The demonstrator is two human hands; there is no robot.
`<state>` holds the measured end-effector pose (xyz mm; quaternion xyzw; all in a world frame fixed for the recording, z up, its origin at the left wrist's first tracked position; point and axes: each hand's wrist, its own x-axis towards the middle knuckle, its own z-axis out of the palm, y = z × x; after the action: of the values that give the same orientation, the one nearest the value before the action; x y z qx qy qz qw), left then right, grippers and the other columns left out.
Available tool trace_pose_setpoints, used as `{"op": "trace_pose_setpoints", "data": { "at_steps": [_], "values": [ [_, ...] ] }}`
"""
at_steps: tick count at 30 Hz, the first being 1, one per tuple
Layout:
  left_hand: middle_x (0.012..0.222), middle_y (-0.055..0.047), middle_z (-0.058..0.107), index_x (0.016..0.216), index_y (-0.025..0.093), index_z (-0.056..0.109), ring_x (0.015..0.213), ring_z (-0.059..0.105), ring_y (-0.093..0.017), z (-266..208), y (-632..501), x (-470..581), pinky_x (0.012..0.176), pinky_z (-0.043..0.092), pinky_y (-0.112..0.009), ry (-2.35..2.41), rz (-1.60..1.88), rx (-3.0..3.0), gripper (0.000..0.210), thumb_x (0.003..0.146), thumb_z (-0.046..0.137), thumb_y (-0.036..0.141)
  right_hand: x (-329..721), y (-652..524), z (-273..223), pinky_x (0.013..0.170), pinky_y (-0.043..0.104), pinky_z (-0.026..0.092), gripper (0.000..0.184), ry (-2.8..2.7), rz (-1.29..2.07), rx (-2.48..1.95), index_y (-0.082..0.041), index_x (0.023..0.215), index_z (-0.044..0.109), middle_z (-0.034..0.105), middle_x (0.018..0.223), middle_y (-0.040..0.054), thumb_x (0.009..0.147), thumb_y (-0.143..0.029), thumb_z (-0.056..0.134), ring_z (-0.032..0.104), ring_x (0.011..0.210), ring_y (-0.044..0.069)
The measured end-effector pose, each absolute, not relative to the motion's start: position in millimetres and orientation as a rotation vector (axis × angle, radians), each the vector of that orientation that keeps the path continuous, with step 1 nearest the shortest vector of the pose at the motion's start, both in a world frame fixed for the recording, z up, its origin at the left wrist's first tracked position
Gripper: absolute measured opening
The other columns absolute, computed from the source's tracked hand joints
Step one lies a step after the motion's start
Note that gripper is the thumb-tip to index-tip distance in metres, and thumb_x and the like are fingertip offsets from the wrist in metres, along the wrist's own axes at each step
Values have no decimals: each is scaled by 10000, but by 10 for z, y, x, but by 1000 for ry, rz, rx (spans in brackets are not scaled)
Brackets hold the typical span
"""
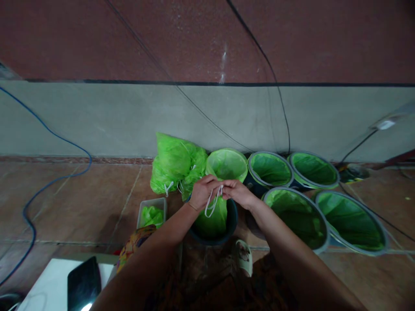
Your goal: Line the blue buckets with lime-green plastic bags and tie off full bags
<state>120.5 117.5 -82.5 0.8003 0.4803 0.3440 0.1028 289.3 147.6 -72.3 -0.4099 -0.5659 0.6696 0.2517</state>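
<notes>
So the left hand [201, 191] and right hand [239, 192] met over a bright green sheer fabric bag [212, 221], fingers of both pinched shut on its thin white drawstring [210, 210], loops dangling. The bag sat inside a round dark blue bucket [232, 218]. Puffy, stuffed green bags [173, 162] lay against the grey wall [129, 121], and a small white rectangular plastic tub [154, 202] stood left of the bucket.
</notes>
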Motion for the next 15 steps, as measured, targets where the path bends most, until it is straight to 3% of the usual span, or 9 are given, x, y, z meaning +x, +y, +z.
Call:
{"op": "trace_pose_setpoints", "data": {
  "at_steps": [3, 8, 12, 15],
  "values": [
    [859, -37, 635, 943, 205, 722, 808, 596, -142, -835, 1213, 1179, 750, 460, -251, 1411, 890, 2281, 288, 957, 444, 279, 2885, 1516, -760, 618, 249, 446, 180, -1802, 1456, -1276, -168, 799, 676, 663, 716, 19, 811, -289, 543, 571, 604, 123],
    [811, -41, 640, 850, 194, 705, 815, 592, -165, -801, 1195, 1146, 736, 429, -260, 1520, 679, 2207, 308, 944, 421, 268, 2906, 1514, -687, 758, 299, 440, 281, -2315, 615, -1621, -185, 904, 714, 723, 850, 95, 903, -195, 433, 656, 821, 215],
    [807, -62, 649, 710, 176, 654, 840, 597, -194, -807, 1181, 1109, 793, 421, -294, 1729, 581, 1945, 194, 847, 521, 208, 2964, 1518, -754, 781, 321, 447, 257, -2501, 475, -1866, -131, 906, 727, 730, 929, 174, 867, -128, 473, 672, 905, 267],
    [663, -54, 607, 562, 170, 556, 788, 603, -206, -836, 1240, 1072, 785, 430, -319, 1811, 583, 1594, 207, 768, 561, 157, 3020, 1550, -805, 771, 334, 454, 274, -2490, 434, -1995, -86, 887, 732, 723, 960, 220, 868, -112, 459, 674, 924, 291]
  ]
}}
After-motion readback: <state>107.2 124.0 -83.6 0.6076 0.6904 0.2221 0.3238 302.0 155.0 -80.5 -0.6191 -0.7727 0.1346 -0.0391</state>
